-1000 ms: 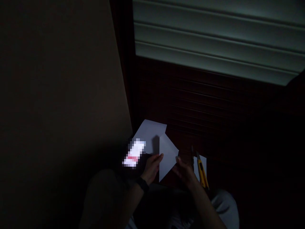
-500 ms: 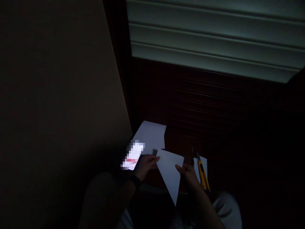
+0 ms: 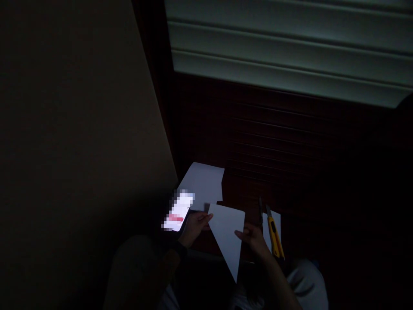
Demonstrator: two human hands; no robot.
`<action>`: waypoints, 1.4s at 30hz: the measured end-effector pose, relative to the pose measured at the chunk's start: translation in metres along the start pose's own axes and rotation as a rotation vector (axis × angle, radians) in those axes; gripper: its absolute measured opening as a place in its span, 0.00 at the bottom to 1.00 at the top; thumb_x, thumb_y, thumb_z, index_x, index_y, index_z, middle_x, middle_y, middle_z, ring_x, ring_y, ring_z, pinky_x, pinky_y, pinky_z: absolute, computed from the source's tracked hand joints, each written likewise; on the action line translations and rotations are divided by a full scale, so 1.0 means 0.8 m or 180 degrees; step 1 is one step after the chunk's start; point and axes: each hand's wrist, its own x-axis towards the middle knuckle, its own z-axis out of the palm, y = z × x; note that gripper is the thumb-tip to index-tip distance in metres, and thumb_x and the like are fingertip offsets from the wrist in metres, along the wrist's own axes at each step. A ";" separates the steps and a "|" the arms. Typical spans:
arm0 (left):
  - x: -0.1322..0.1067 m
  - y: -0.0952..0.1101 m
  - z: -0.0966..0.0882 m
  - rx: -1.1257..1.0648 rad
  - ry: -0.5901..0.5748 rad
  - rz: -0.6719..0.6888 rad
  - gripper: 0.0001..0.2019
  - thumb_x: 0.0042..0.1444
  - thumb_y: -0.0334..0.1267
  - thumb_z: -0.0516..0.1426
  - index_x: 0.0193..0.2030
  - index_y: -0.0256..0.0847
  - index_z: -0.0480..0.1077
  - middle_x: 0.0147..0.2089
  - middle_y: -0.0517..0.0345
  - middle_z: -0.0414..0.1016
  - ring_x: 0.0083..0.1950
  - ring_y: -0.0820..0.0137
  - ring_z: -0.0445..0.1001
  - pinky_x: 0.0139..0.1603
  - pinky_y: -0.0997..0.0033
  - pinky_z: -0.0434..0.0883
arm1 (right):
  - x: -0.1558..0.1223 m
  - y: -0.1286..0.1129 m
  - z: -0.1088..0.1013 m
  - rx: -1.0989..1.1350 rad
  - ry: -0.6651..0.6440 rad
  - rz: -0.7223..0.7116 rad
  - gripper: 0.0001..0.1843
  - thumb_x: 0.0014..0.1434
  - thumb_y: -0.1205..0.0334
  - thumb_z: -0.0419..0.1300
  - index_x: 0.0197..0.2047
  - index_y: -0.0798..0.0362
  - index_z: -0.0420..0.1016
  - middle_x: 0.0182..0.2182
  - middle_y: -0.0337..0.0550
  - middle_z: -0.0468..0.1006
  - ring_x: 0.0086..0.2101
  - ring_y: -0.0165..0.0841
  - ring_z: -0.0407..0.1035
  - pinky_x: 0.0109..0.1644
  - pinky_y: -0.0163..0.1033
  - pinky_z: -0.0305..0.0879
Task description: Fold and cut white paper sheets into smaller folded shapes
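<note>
A white piece of paper (image 3: 227, 232), tapering to a point toward my lap, is held up between both hands. My left hand (image 3: 195, 224) pinches its upper left corner, thumb on top and the other fingers behind. At the right edge, my right hand (image 3: 253, 239) grips the paper with its thumb on the front; its other fingers are partly hidden behind. Close to my left hand lies a phone (image 3: 179, 213) with a lit, blurred-out screen. Right of my right hand are a yellow box cutter (image 3: 274, 234) with its blade out and a dark, slim pen-like object (image 3: 260, 210).
Beyond the phone lies a larger white sheet (image 3: 204, 183). Another small piece of paper (image 3: 278, 218) sits under the box cutter. A plain wall (image 3: 80, 107) rises on the left, and a dark slatted panel (image 3: 267, 129) stands ahead. The scene is very dim.
The held paper has shifted slightly left and down with both hands. The view has tilted a little; the phone, box cutter and other papers lie as before.
</note>
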 end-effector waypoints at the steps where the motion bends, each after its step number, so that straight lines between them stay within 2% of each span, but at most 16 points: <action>1: -0.001 0.001 -0.001 0.0025 -0.0044 -0.0009 0.21 0.45 0.53 0.60 0.36 0.34 0.72 0.40 0.50 0.77 0.42 0.60 0.76 0.41 0.61 0.75 | 0.000 0.001 0.001 0.0037 -0.0026 -0.0033 0.20 0.45 0.49 0.66 0.35 0.56 0.74 0.25 0.41 0.75 0.26 0.33 0.67 0.31 0.37 0.62; 8: -0.007 0.014 -0.010 0.0246 -0.0561 -0.0096 0.24 0.43 0.47 0.63 0.45 0.34 0.70 0.42 0.46 0.77 0.40 0.59 0.76 0.37 0.62 0.75 | -0.005 -0.006 0.002 0.0445 -0.0142 -0.0023 0.18 0.46 0.54 0.66 0.38 0.56 0.76 0.30 0.45 0.78 0.31 0.38 0.71 0.36 0.41 0.64; 11: -0.007 0.017 -0.012 0.0330 -0.0677 -0.0121 0.22 0.45 0.48 0.62 0.41 0.32 0.72 0.41 0.44 0.77 0.40 0.59 0.76 0.37 0.63 0.74 | -0.004 -0.009 0.001 0.0374 -0.0297 -0.0005 0.19 0.45 0.55 0.67 0.39 0.56 0.76 0.30 0.45 0.78 0.31 0.38 0.71 0.36 0.41 0.64; 14: -0.005 0.016 -0.014 0.0495 -0.0952 -0.0137 0.21 0.45 0.48 0.61 0.41 0.33 0.73 0.40 0.45 0.77 0.39 0.60 0.76 0.35 0.65 0.74 | -0.002 -0.008 -0.001 0.0354 -0.0336 0.0042 0.18 0.44 0.54 0.67 0.37 0.56 0.77 0.30 0.45 0.79 0.31 0.37 0.71 0.36 0.41 0.64; 18: 0.000 0.007 -0.016 0.0799 -0.1227 -0.0196 0.20 0.44 0.48 0.61 0.37 0.32 0.74 0.35 0.47 0.78 0.33 0.63 0.76 0.32 0.66 0.73 | -0.001 -0.007 -0.003 0.0251 -0.0395 0.0081 0.18 0.45 0.53 0.67 0.37 0.56 0.78 0.31 0.45 0.79 0.31 0.37 0.71 0.36 0.41 0.64; 23: 0.001 -0.001 -0.013 0.0926 -0.1362 -0.0143 0.20 0.46 0.49 0.60 0.38 0.32 0.74 0.34 0.48 0.78 0.31 0.65 0.76 0.31 0.68 0.72 | -0.004 -0.010 -0.003 0.0233 -0.0417 0.0127 0.18 0.44 0.53 0.67 0.35 0.57 0.78 0.30 0.45 0.79 0.31 0.37 0.71 0.37 0.42 0.64; 30: 0.000 0.004 -0.018 0.0746 -0.1503 -0.0141 0.19 0.47 0.49 0.60 0.35 0.31 0.74 0.33 0.46 0.78 0.32 0.64 0.76 0.33 0.67 0.72 | -0.004 -0.004 -0.008 0.0381 -0.0433 0.0093 0.17 0.46 0.55 0.66 0.37 0.56 0.78 0.30 0.44 0.79 0.31 0.38 0.71 0.39 0.44 0.64; 37: 0.004 0.005 -0.023 0.0475 -0.1468 -0.0272 0.20 0.47 0.43 0.60 0.44 0.31 0.73 0.32 0.47 0.78 0.31 0.64 0.76 0.35 0.64 0.73 | -0.003 0.001 -0.011 -0.0105 -0.0035 -0.0065 0.15 0.41 0.57 0.68 0.34 0.53 0.80 0.33 0.46 0.80 0.35 0.41 0.72 0.41 0.44 0.64; 42: 0.008 -0.004 -0.028 0.0295 -0.1348 -0.0320 0.19 0.47 0.40 0.59 0.44 0.31 0.74 0.31 0.47 0.78 0.32 0.62 0.76 0.35 0.62 0.72 | -0.002 0.004 -0.008 0.0081 0.0288 -0.0141 0.12 0.40 0.60 0.66 0.31 0.52 0.81 0.27 0.45 0.80 0.29 0.39 0.72 0.35 0.41 0.66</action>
